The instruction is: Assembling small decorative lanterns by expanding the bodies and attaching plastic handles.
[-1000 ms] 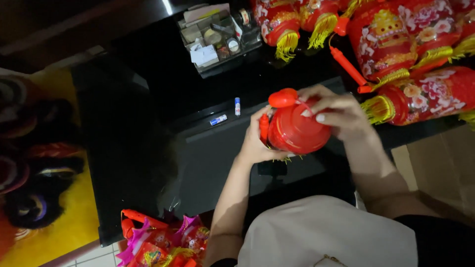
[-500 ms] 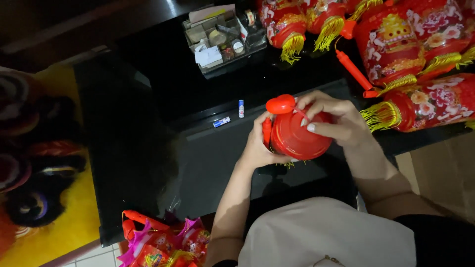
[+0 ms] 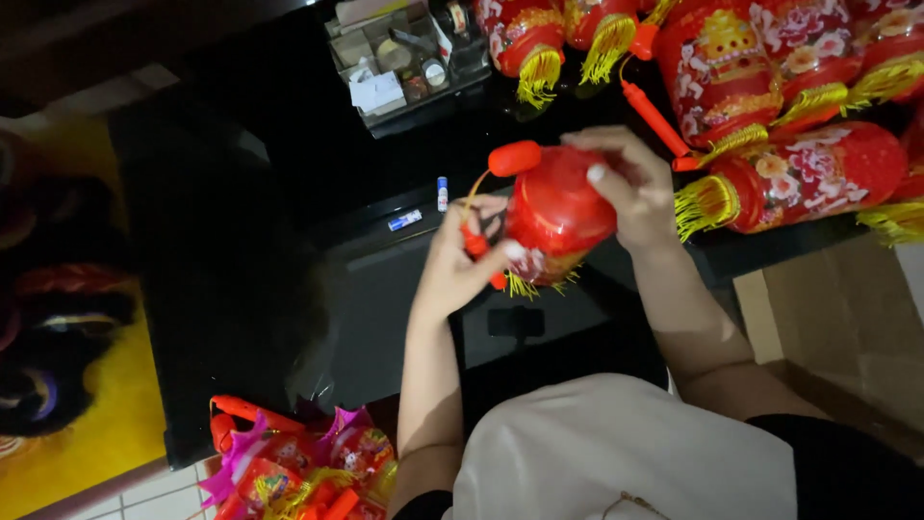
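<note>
Both hands are working one red lantern (image 3: 558, 207), holding it in the air above the dark counter (image 3: 289, 193), just in front of the person's chest. Right hand (image 3: 626, 188) is wrapping over the top right side of the lantern, fingers (image 3: 599, 173) clenched on its red body. Left hand (image 3: 460, 260) is gripping the lower left edge, thumb pressing on the rim, fingers curled around the orange hanging wire (image 3: 470, 207) there. The wire is looping up to an orange-red oval handle (image 3: 514, 157) sitting at the lantern's upper left. Yellow fringe (image 3: 539, 282) is showing under the lantern's bottom edge.

Around it: finished red lanterns (image 3: 799, 173) with floral print and gold tassels are lying piled on the counter to the right, just beside the right hand. A red rod (image 3: 654, 116) is lying among them. A clear organizer tray (image 3: 404, 58) of small items is sitting at the far edge. A small blue-capped tube (image 3: 442, 193) and a small blue-and-white tube (image 3: 405, 221) are lying on the counter left of the lantern. A bag of colourful packaged toys (image 3: 298, 462) is sitting low left, near the left elbow. A cardboard box (image 3: 837, 318) is standing to the right.
</note>
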